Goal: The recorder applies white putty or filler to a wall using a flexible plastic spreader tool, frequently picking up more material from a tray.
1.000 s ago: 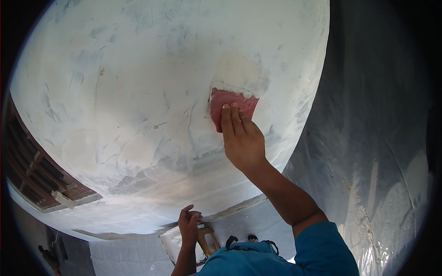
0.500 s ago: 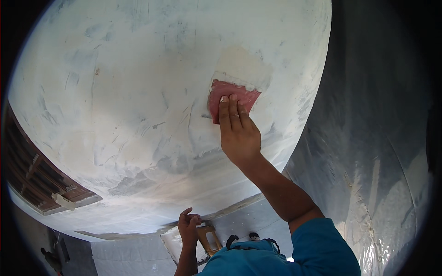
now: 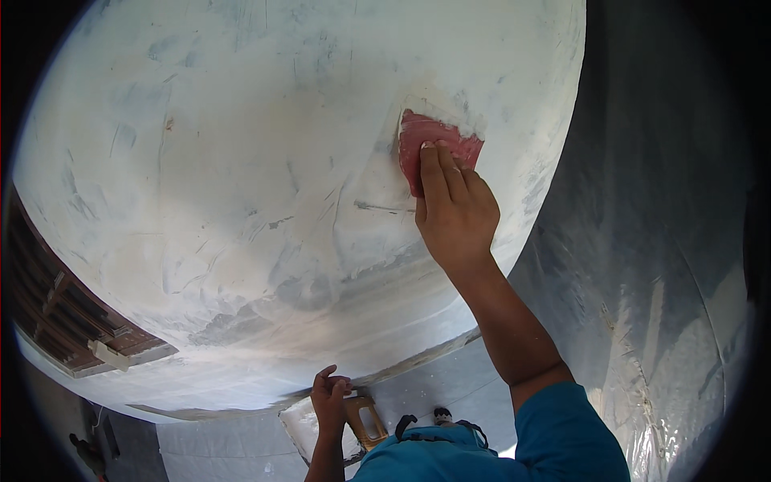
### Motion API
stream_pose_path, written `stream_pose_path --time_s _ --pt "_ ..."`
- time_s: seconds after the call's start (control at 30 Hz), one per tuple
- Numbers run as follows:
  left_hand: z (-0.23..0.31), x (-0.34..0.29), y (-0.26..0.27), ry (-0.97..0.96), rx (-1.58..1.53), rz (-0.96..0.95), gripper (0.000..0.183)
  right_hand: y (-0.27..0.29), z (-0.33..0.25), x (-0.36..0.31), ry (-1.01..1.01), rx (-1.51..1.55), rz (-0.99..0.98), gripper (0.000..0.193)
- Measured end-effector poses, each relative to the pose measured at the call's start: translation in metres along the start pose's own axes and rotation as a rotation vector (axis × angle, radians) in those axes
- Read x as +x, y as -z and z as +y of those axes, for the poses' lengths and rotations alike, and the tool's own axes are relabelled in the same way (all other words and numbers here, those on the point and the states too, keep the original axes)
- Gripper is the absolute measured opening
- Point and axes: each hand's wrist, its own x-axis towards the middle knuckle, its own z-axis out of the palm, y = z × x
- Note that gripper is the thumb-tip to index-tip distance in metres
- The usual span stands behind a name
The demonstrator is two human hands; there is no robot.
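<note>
My right hand grips a red, flat putty spreader, its fingers laid over the face. The spreader lies against a large curved whitish surface, with pale filler along its far edge. Low in the view, my left hand hangs near the surface's bottom edge. Its fingers are loosely bent and apart, and nothing shows in them. Below and behind that hand are a white smeared board or tray and a brown stool-like piece with an oval opening.
Dark slatted framework shows through an opening at the left of the curved surface. Translucent plastic sheeting hangs at the right. Grey covering lies on the floor below, and a shoe shows beyond my blue shirt.
My right hand has slid the red spreader to the right and farther up the curved surface. The left hand has hardly moved.
</note>
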Motion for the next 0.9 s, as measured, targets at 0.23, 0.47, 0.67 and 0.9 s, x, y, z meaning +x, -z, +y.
stream_pose_path --time_s 0.23,0.47,0.67,0.9 --pt "0.007 0.0 -0.007 0.043 0.05 -0.029 0.037 0.055 -0.025 -0.06 -0.107 0.371 -0.331 0.04" --pt "0.007 0.001 -0.015 0.015 0.098 -0.042 0.038 0.03 0.008 0.038 -0.011 0.1 -0.068 0.04" --pt "-0.008 -0.003 -0.011 0.043 0.095 -0.049 0.037 0.036 -0.056 -0.065 0.121 0.198 -0.34 0.04" --pt "-0.126 0.011 0.019 0.177 0.563 -0.231 0.036 0.055 0.003 0.024 -0.205 0.265 -0.088 0.048"
